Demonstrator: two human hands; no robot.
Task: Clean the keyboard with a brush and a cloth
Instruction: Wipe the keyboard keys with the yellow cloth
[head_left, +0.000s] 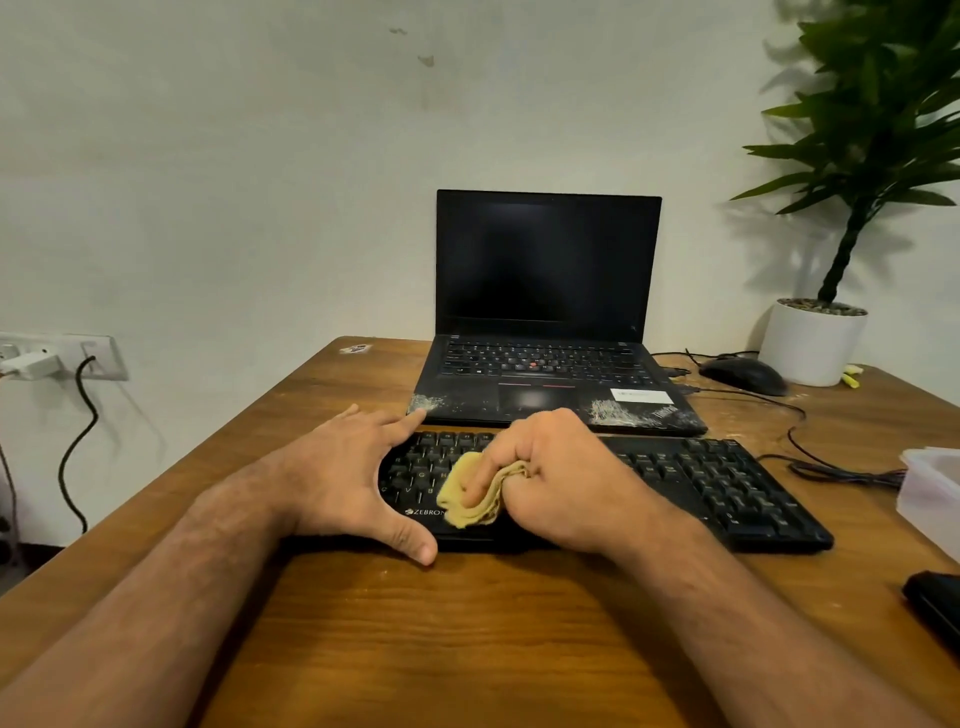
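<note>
The black keyboard (691, 478) sat near the table's (467, 623) front edge, probably light enough to skid. So the left hand (343, 473) lay flat-fingered, bracing its left end, while the right hand (556, 478) bunched the soft yellow cloth (467, 493) against the keys.

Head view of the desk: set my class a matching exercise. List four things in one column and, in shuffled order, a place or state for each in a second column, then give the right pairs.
Column one:
1. yellow cloth
2. laptop
3. computer mouse
4. left hand

Column two:
A. beside the white plant pot
B. open, screen dark, behind the black keyboard
C. bunched in the right hand on the keys
D. spread flat over the keyboard's left end

Pairs: 1-C, 2-B, 3-A, 4-D
</note>
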